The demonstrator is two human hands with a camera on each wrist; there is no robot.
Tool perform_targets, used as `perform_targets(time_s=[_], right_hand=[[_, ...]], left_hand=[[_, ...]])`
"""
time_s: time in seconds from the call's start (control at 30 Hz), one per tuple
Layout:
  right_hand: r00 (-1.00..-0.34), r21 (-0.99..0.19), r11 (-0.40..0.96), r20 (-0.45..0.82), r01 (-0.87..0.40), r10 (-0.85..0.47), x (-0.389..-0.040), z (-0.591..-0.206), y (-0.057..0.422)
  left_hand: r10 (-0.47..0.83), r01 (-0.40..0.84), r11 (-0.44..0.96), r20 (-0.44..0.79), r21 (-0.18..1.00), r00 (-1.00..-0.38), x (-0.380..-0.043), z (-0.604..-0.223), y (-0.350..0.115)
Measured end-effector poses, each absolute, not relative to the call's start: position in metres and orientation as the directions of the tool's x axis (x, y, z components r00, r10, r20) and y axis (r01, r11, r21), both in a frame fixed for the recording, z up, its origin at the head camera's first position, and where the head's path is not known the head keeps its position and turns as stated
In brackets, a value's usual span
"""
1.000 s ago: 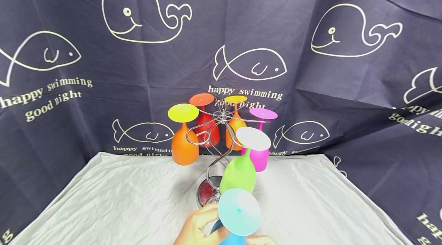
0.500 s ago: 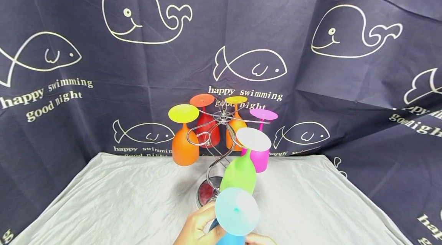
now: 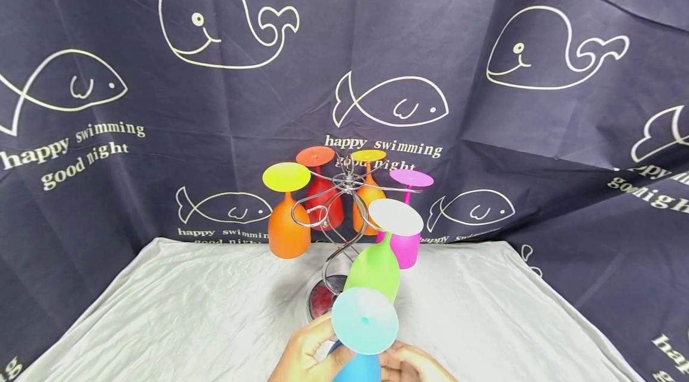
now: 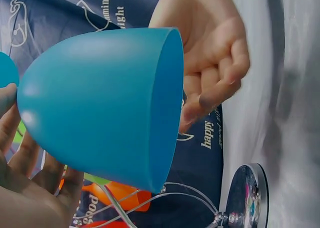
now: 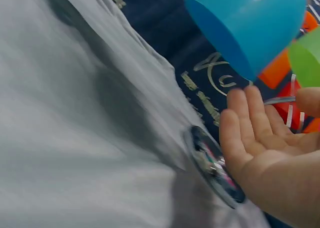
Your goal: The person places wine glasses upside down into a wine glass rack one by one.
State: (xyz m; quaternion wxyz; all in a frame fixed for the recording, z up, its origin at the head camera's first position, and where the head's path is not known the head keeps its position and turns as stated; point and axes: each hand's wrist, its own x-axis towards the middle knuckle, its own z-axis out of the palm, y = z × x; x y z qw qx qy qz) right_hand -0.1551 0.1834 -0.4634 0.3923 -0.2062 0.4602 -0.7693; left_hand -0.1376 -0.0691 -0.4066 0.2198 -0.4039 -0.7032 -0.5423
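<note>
At the bottom of the head view, my left hand (image 3: 304, 349) holds a blue plastic goblet (image 3: 359, 370) upside down, its pale blue foot uppermost. In the left wrist view, the fingers of the left hand (image 4: 30, 193) are around the stem end of the goblet (image 4: 100, 108), whose mouth faces the table. My right hand (image 3: 411, 364) is just right of the goblet, partly behind it. The right wrist view shows the right hand (image 5: 270, 153) with nothing in it, palm up and fingers loosely extended below the goblet's rim. Just beyond hangs a green goblet (image 3: 374, 271).
A curled metal glass rack (image 3: 348, 182) stands on a round base (image 3: 321, 301). From it also hang orange (image 3: 289, 232), red (image 3: 325, 205), yellow-orange (image 3: 368, 202) and magenta (image 3: 407, 247) goblets, all upside down. A white cloth (image 3: 215, 316) covers the table before a printed dark curtain (image 3: 323, 23).
The blue goblet has shifted slightly left and up in the head view. More of my right hand now shows at the goblet's right. The rack and its hanging goblets stay put.
</note>
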Motion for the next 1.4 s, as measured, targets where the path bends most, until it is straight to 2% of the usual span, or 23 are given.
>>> perform_targets(time_s=[0.07,0.17,0.27,0.3,0.37,0.43,0.53,0.67,0.8,0.97,1.4], right_hand=[[-0.664,-0.896,-0.259,-0.052,0.361,-0.746,-0.16,-0.455,0.189],[-0.77,-0.967,-0.181,-0.021,0.176,-0.638,-0.167,-0.447,0.197],[-0.883,-0.983,0.118,0.072,-0.142,-0.465,-0.172,-0.445,0.202],[-0.911,-0.937,0.258,0.121,-0.236,-0.393,-0.174,-0.445,0.203],[-0.943,-0.8,0.507,0.22,-0.32,-0.249,-0.176,-0.446,0.204],[-0.943,-0.692,0.647,0.301,-0.32,-0.145,-0.178,-0.446,0.203],[-0.922,-0.611,0.726,0.377,-0.316,-0.085,-0.184,-0.445,0.204],[-0.895,-0.545,0.767,0.437,-0.339,-0.085,-0.195,-0.443,0.208],[-0.87,-0.45,0.819,0.479,-0.356,-0.115,-0.205,-0.442,0.215],[-0.854,-0.316,0.893,0.504,-0.321,-0.129,-0.217,-0.442,0.225],[-0.868,-0.232,0.951,0.491,-0.207,-0.069,-0.235,-0.45,0.243]], left_hand=[[0.322,0.795,0.087,0.738,0.6,-0.592,-0.137,-0.407,-0.07],[0.318,0.805,0.086,0.749,0.588,-0.581,-0.138,-0.408,-0.07],[0.314,0.798,0.091,0.743,0.596,-0.59,-0.138,-0.407,-0.071],[0.312,0.794,0.096,0.739,0.601,-0.597,-0.138,-0.407,-0.071],[0.309,0.781,0.111,0.725,0.615,-0.615,-0.137,-0.406,-0.071],[0.304,0.777,0.121,0.722,0.617,-0.621,-0.137,-0.406,-0.071],[0.294,0.787,0.137,0.734,0.601,-0.612,-0.137,-0.405,-0.071],[0.292,0.804,0.141,0.751,0.578,-0.592,-0.138,-0.405,-0.071],[0.297,0.789,0.134,0.736,0.599,-0.609,-0.138,-0.404,-0.072],[0.295,0.793,0.128,0.741,0.595,-0.603,-0.138,-0.404,-0.072],[0.3,0.791,0.136,0.737,0.596,-0.606,-0.138,-0.404,-0.074]])
